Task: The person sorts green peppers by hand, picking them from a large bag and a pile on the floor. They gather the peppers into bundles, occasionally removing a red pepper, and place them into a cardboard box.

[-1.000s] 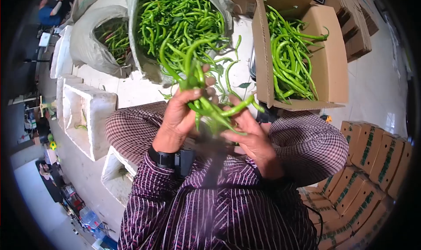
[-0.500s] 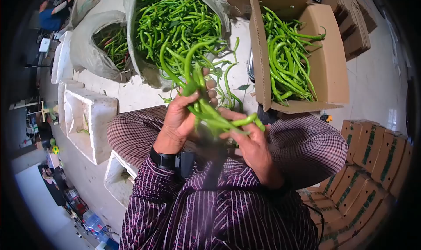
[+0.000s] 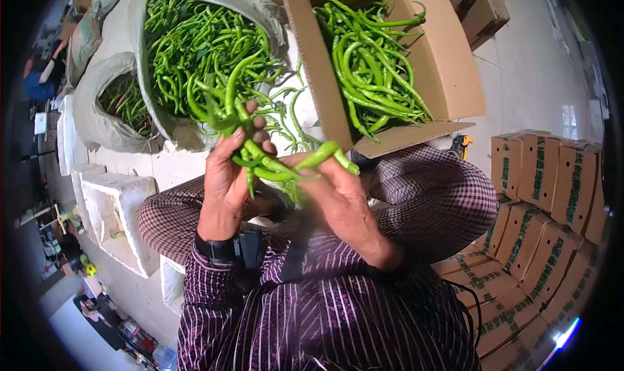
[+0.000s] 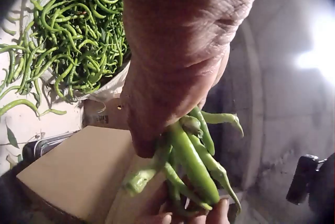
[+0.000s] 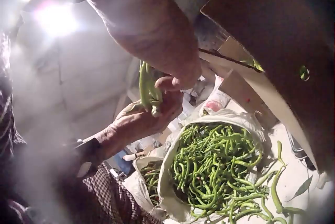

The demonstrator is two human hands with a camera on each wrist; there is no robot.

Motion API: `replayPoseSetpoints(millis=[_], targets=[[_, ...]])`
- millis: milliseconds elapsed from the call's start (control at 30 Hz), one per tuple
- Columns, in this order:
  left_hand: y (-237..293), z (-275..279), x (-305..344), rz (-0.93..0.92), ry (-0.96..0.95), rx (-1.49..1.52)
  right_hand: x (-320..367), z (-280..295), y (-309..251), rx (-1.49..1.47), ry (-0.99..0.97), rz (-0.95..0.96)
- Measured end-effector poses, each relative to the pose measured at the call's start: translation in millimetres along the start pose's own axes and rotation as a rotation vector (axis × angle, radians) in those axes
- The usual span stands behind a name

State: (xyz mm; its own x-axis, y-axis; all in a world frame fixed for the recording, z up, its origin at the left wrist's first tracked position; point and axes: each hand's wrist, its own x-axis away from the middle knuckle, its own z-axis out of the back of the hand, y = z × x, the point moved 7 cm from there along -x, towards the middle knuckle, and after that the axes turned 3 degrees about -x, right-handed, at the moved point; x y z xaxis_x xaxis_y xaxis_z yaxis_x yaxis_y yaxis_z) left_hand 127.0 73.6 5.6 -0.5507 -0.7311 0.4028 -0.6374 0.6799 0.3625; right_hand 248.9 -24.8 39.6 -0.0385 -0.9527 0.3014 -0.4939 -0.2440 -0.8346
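My left hand [image 3: 224, 179] grips a small bunch of long green chili peppers [image 3: 266, 169], their ends sticking out above and below the fingers. At the lower end of the bunch, my right hand [image 3: 344, 195] holds the peppers with its fingers partly hidden behind them. One bent pepper [image 3: 322, 153] lies across the right fingers. In the left wrist view, thick pepper ends [image 4: 193, 166] hang below the left palm, and right fingertips show beneath them. The right wrist view has the right thumb and fingers close against the peppers [image 5: 149, 90].
A large sack [image 3: 143, 39] full of green chilies stands ahead, with a smaller sack [image 3: 91, 91] beside it. An open cardboard box [image 3: 455, 78] of chilies is at the front right. Foam boxes [image 3: 140, 208] sit at left, stacked cartons [image 3: 539, 176] at right. Loose chilies [image 3: 296, 114] lie on the floor.
The head view has swung right, so sacks and box appear farther left. My left hand keeps its grip on the bunch, while my right hand has shifted and turned over the lower ends.
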Motion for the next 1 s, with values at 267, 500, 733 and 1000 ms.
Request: replayPoseSetpoints(millis=[267, 500, 733, 1000], targets=[[34, -68, -14, -0.066, -0.040, -0.052, 8, -3, 12, 0.194, -0.239, 0.011], [34, -161, -54, -0.182, -0.023, -0.672, 8, 16, 20, 0.110, -0.140, -0.055], [4, -240, -88, 0.044, -0.300, -1.580, 8, 28, 17, 0.299, -0.108, 0.137], [-36, -292, -128, -0.360, -1.151, -2.458, 91, 93, -147, 0.357, -0.440, 0.266]])
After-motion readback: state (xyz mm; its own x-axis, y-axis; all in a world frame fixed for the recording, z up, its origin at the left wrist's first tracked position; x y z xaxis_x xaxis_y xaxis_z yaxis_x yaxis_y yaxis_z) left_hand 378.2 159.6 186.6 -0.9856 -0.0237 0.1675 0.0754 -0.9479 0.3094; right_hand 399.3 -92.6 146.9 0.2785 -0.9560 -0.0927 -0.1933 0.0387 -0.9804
